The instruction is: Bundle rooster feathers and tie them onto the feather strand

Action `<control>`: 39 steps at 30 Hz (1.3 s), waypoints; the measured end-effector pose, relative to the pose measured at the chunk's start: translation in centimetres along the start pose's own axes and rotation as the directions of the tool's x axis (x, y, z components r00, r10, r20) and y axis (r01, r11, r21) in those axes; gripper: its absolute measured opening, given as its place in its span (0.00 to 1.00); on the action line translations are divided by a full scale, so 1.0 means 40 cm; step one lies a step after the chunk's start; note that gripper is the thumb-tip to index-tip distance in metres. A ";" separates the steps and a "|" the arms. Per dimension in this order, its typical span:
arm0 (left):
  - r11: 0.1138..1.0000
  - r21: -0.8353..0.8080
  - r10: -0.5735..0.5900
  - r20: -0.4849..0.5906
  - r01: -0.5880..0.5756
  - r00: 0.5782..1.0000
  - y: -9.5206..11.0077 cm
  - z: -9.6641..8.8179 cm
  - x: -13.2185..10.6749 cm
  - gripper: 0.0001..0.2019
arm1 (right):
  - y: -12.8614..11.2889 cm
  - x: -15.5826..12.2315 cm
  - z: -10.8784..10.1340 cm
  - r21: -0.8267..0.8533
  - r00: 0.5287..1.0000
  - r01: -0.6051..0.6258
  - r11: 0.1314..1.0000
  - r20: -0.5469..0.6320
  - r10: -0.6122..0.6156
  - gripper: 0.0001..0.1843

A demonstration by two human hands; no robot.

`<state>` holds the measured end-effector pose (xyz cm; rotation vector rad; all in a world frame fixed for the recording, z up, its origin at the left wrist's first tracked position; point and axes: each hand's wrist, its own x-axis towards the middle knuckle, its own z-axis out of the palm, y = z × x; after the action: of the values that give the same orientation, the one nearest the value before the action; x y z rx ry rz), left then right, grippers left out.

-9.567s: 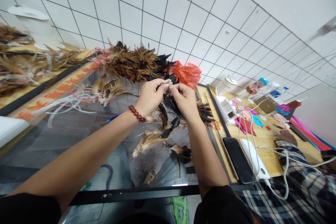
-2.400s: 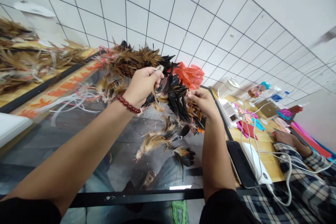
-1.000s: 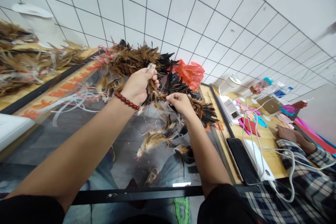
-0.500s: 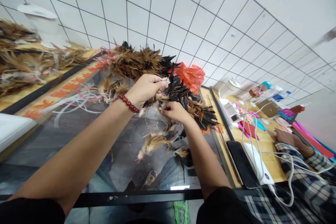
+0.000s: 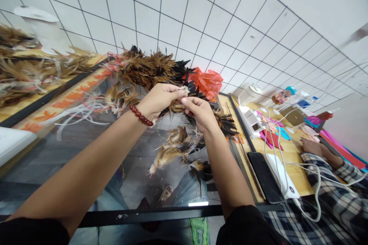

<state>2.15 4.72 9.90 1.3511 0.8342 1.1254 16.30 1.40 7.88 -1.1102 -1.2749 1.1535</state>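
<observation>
My left hand, with a red bead bracelet on its wrist, is closed around a small bunch of brown and black feathers, quill ends poking out by the thumb. My right hand pinches the same bunch right beside the left fingers, above the glass tabletop. Loose feather tufts lie on the glass just below both hands. A darker feather heap sits behind my right hand.
A long brown feather bundle and a red plastic bag lie at the back by the tiled wall. White plastic strips lie left. At right, a wooden table holds a phone, cables, coloured paper, and another person's plaid sleeve.
My right hand has come up from the feather pile to meet the left hand and now pinches the bunch. The left hand has lowered slightly toward the middle.
</observation>
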 end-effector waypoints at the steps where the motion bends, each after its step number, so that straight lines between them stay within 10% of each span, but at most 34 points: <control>1: 1.000 -0.007 0.004 0.000 -0.004 1.000 0.001 0.002 -0.001 0.08 | 0.004 0.002 0.004 0.039 1.000 -0.013 0.999 -0.013 0.014 0.17; 7: 0.998 0.060 0.036 -0.053 -0.033 0.998 0.003 -0.004 0.004 0.11 | -0.008 0.005 -0.056 -0.233 0.996 0.033 0.972 -0.077 -0.052 0.08; 12: 0.999 0.040 0.028 -0.141 -0.023 0.990 0.008 -0.008 0.009 0.07 | -0.030 -0.009 -0.120 -0.868 0.988 0.129 0.480 0.069 -0.139 0.09; 20: 0.999 0.039 0.044 -0.163 -0.038 0.986 0.005 -0.010 0.016 0.07 | 0.016 -0.004 -0.058 -0.815 0.852 0.392 0.426 0.497 0.168 0.16; 24: 0.999 0.034 0.035 -0.164 -0.030 0.986 0.006 -0.012 0.017 0.07 | 0.025 0.002 -0.074 -0.892 0.871 0.256 0.374 0.380 0.312 0.04; 28: 0.999 0.029 0.040 -0.157 -0.036 0.987 0.004 -0.014 0.018 0.07 | -0.005 0.002 -0.103 -0.756 0.975 0.145 0.639 0.218 0.036 0.09; 32: 0.999 0.013 0.042 -0.148 -0.040 0.988 0.002 -0.016 0.018 0.08 | -0.039 -0.010 -0.129 -0.652 0.985 0.129 0.747 0.173 -0.019 0.11; 39: 0.999 0.000 0.051 -0.193 -0.052 0.980 0.021 -0.014 0.009 0.09 | -0.045 -0.013 -0.131 -0.954 0.907 -0.009 0.298 -0.133 -0.399 0.10</control>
<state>1.63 5.14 10.75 1.2794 0.9395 1.3139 21.55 0.87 9.58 -1.8224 -1.7640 -0.2017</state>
